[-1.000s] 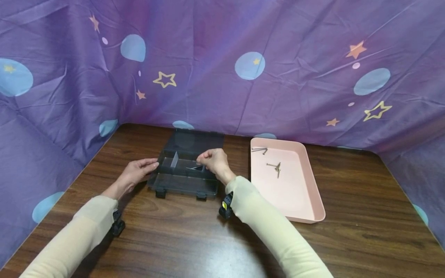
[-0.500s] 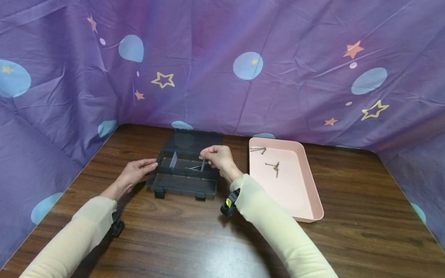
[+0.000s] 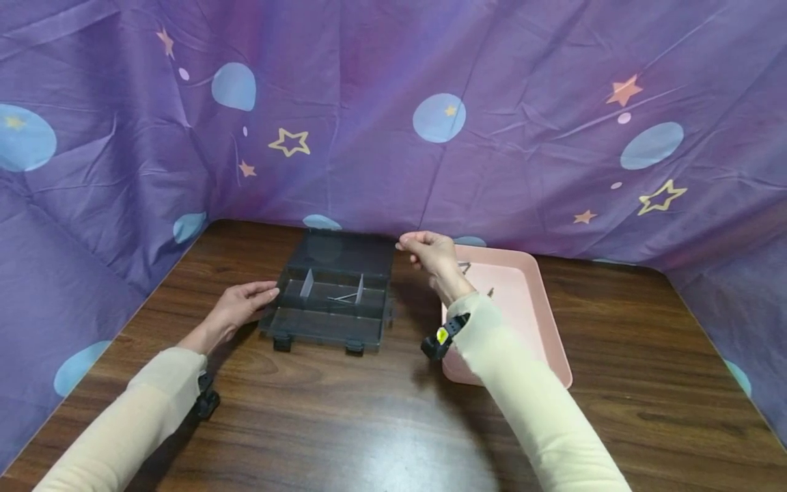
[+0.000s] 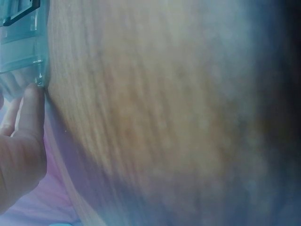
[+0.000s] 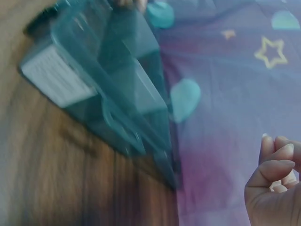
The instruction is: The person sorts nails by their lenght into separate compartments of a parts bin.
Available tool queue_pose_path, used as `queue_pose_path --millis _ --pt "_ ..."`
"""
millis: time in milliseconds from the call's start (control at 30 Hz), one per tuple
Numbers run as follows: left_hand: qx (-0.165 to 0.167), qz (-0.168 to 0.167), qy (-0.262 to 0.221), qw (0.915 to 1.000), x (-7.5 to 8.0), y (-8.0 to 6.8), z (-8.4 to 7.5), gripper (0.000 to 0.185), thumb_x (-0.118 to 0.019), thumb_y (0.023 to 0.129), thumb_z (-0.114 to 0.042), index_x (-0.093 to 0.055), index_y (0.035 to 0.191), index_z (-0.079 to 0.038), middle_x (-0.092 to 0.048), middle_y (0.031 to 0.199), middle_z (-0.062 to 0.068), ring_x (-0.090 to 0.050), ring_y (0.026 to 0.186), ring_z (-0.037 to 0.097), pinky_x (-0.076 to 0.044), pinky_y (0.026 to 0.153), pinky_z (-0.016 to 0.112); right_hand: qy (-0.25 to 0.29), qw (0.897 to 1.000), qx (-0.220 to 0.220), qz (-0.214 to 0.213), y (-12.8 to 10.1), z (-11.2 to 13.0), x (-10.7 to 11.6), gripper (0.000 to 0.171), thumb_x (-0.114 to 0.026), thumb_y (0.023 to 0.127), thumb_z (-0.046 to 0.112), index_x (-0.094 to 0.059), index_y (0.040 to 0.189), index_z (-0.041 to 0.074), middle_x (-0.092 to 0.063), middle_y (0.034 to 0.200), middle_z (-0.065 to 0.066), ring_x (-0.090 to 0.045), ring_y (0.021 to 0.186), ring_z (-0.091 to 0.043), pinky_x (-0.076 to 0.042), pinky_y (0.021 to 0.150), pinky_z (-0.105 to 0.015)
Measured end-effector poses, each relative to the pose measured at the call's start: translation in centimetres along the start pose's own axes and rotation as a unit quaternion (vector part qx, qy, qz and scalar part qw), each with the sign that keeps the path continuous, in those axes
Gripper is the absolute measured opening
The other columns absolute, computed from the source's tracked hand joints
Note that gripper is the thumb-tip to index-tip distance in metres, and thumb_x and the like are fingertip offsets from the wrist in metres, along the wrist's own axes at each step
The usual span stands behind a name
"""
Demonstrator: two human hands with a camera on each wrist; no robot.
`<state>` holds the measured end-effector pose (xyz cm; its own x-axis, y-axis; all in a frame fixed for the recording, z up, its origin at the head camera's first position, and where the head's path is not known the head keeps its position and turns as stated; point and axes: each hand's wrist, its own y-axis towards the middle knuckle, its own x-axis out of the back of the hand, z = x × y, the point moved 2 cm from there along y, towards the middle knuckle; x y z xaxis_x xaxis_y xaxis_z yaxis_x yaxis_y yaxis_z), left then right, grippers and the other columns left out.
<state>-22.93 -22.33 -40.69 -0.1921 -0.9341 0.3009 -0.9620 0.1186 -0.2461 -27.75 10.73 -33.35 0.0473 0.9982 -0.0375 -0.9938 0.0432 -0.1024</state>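
A dark see-through compartment box (image 3: 326, 328) stands on the table with its lid (image 3: 344, 253) laid back. Two upright dividers (image 3: 361, 288) split its middle row, and a couple of thin grey nails (image 3: 341, 298) lie between them. At the box's left edge, my left hand (image 3: 236, 307) rests with fairly straight fingers; in the left wrist view its fingertip (image 4: 32, 89) is right at the box's corner. My right hand (image 3: 433, 258) is raised between box and tray, fingers curled and thumb near the fingertips. Nothing shows in its grasp in the right wrist view.
Right of the box stands a pink tray (image 3: 556, 348), partly hidden by my right arm. Grey nails (image 3: 464, 267) and part of a brass-coloured screw (image 3: 490, 292) show in it. A purple patterned cloth (image 3: 369, 102) hangs behind the wooden table (image 3: 320, 417).
My right hand has left the box's middle row and moved up and right toward the tray. The right divider and the nails beside it now show fully. My left hand has stayed put.
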Motion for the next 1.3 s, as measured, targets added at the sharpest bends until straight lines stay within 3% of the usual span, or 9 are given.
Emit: queue_pose_path --millis 167,300,567,833,933,1033,1133,1300 --pt "-0.003 -0.002 -0.01 0.9999 0.0 0.2 0.1 0.058 -0.053 0.097 -0.029 -0.036 0.142 0.003 -0.037 0.145 0.024 -0.036 0.132 0.034 -0.039 0.106 0.041 0.053 0.998 -0.013 -0.028 0.8 0.3 3.3 0.012 -0.061 0.089 0.001 -0.063 0.079 0.007 -0.066 0.06 0.007 -0.044 0.045 0.0 -0.035 0.037 -0.011" --pt "-0.008 -0.007 -0.008 0.9999 0.0 0.4 0.1 0.057 -0.052 0.097 -0.029 -0.038 0.141 0.005 -0.038 0.143 0.024 -0.038 0.13 0.031 -0.041 0.104 0.038 0.063 0.996 -0.024 -0.062 1.5 0.0 6.3 0.01 -0.061 0.089 0.0 -0.062 0.08 0.005 -0.066 0.06 0.005 -0.045 0.045 -0.001 -0.036 0.037 -0.011" --pt "-0.008 -0.01 -0.017 0.9998 -0.2 0.5 -0.2 0.055 -0.052 0.097 -0.027 -0.038 0.14 0.005 -0.038 0.143 0.024 -0.038 0.129 0.03 -0.041 0.105 0.038 -0.008 0.99 -0.063 -0.123 2.4 -1.6 11.0 0.005 -0.06 0.091 0.006 -0.061 0.086 0.008 -0.063 0.061 0.01 -0.047 0.052 -0.001 -0.041 0.044 -0.011" --pt "-0.005 -0.012 -0.017 0.9998 -0.3 0.4 -0.3 0.054 -0.052 0.098 -0.026 -0.039 0.14 0.004 -0.039 0.143 0.024 -0.042 0.127 0.027 -0.043 0.103 0.035 -0.109 0.985 -0.066 -0.119 3.2 -3.2 12.6 0.012 -0.057 0.093 0.01 -0.06 0.101 0.002 -0.055 0.06 0.014 -0.048 0.057 0.0 -0.042 0.052 -0.011" --pt "-0.001 -0.015 -0.017 0.9997 -0.3 0.4 -0.2 0.054 -0.052 0.098 -0.027 -0.039 0.14 0.005 -0.04 0.142 0.024 -0.043 0.126 0.026 -0.043 0.102 0.034 -0.099 0.985 -0.062 -0.13 3.6 -4.0 12.9 0.004 -0.057 0.091 0.005 -0.06 0.091 0.002 -0.053 0.055 0.012 -0.048 0.052 -0.001 -0.042 0.048 -0.013" --pt "0.0 -0.014 -0.018 0.9997 -0.3 0.3 -0.1 0.055 -0.052 0.098 -0.027 -0.039 0.14 0.005 -0.039 0.142 0.024 -0.042 0.126 0.026 -0.043 0.102 0.034 -0.087 0.985 -0.049 -0.144 3.9 -4.7 13.1 0.02 -0.054 0.087 -0.005 -0.058 0.07 0.004 -0.049 0.05 0.009 -0.044 0.047 -0.004 -0.038 0.043 -0.015" --pt "-0.001 -0.012 -0.02 0.9997 -0.3 0.2 -0.1 0.055 -0.052 0.098 -0.027 -0.038 0.14 0.005 -0.039 0.143 0.025 -0.042 0.127 0.027 -0.042 0.103 0.035 -0.074 0.984 -0.053 -0.153 4.3 -5.3 13.1 0.029 -0.055 0.085 -0.008 -0.055 0.059 0.007 -0.046 0.048 0.006 -0.042 0.046 -0.007 -0.035 0.042 -0.017" --pt "0.001 -0.017 -0.018 0.9997 -0.2 0.1 0.1 0.054 -0.053 0.097 -0.027 -0.04 0.139 0.005 -0.041 0.141 0.024 -0.048 0.12 0.017 -0.045 0.1 0.031 -0.1 0.98 -0.07 -0.156 4.7 -5.9 13.1 0.017 -0.063 0.084 -0.002 -0.062 0.07 0.006 -0.05 0.051 0.007 -0.045 0.049 -0.007 -0.038 0.043 -0.018"
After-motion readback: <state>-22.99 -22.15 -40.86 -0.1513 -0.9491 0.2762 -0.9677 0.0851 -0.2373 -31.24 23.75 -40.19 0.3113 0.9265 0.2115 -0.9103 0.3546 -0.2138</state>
